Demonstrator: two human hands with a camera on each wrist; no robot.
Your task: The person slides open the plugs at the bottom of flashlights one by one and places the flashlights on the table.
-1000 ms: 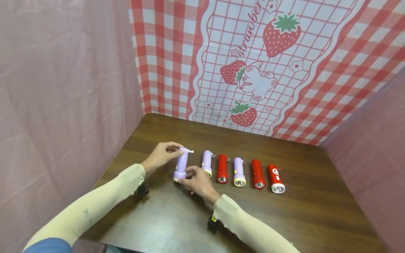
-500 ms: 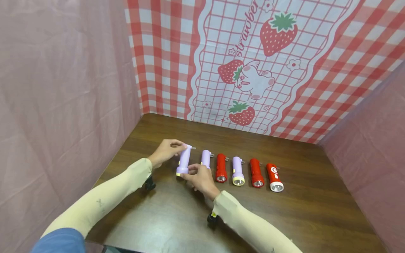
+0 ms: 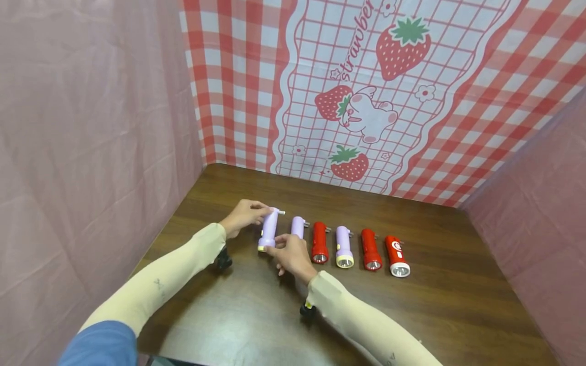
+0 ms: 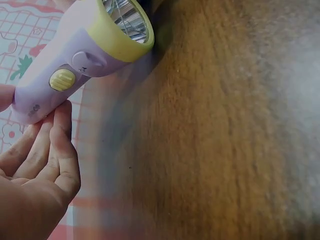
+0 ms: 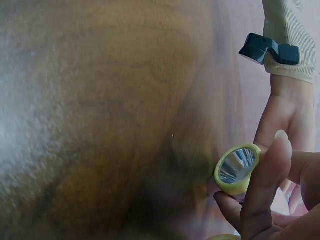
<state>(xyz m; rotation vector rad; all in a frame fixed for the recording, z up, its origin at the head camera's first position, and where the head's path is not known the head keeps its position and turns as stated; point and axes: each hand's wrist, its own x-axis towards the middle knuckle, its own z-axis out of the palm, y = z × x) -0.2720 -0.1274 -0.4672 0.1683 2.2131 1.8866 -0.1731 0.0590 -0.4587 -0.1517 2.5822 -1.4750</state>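
Observation:
A lavender flashlight with a yellow rim is between my two hands at the left of a row of flashlights. My left hand pinches its plug end, where metal prongs stick out to the right. At the lens end, my right hand pinches the head between thumb and fingers. The left wrist view shows a yellow switch on the side of the body. In the right wrist view the silver reflector faces out, unlit. Just right of it lies a second lavender flashlight, its head hidden behind my right hand.
Farther right along the row lie a red flashlight, a lavender one, another red one and a red one with a white head. All rest on the brown wooden table. A checked strawberry cloth hangs behind.
Both hands have shifted the held flashlight slightly right and away from me, closer to the row. My left forearm has moved right with it. The other flashlights have stayed in place.

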